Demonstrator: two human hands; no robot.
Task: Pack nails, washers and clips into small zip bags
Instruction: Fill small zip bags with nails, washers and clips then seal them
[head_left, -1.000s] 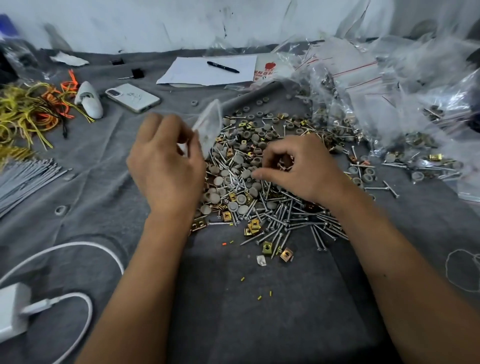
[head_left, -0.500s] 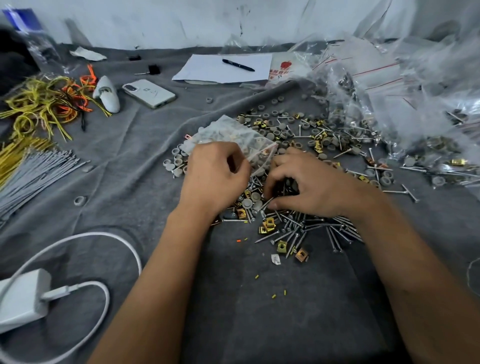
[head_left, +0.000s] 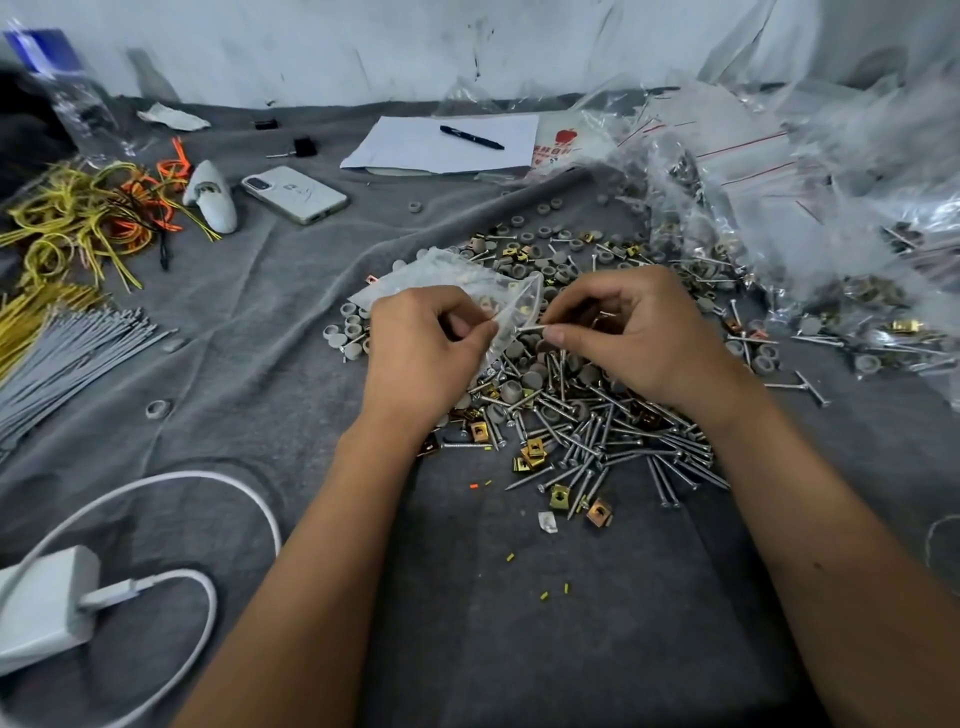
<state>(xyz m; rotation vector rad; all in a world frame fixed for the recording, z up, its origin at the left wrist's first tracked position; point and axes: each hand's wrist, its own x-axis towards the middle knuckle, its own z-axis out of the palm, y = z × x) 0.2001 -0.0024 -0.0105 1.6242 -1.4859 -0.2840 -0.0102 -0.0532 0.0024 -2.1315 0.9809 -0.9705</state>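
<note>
Two hands over the heap, mid-counter. Left hand (head_left: 423, 345) pinches the edge of a small zip bag (head_left: 447, 278) w/ thumb and forefinger, grip closed on the plastic, mouth of the bag turned toward the right hand. Right hand (head_left: 631, 332) has its grip closed on a nail (head_left: 530, 329), thumb and fingertip pinching it, point aimed at the bag's opening and just touching the lip. Other fingers curled; something else may sit in the palm, can't tell.

Below them on the grey cloth (head_left: 519, 649): pile of nails (head_left: 618, 447), grey washers (head_left: 348, 332) scattered beyond and left of the bag, brass clips (head_left: 532, 454) at the near edge of the pile. Right side, big mound of filled zip bags (head_left: 810, 218). Far back, sheet of paper (head_left: 441, 145) w/ a pen (head_left: 471, 137) on it; phone (head_left: 294, 194) to its left, near yellow and orange ties (head_left: 88, 218). Grey ties (head_left: 62, 353) at left edge, white charger (head_left: 47, 608) w/ cable near left.
</note>
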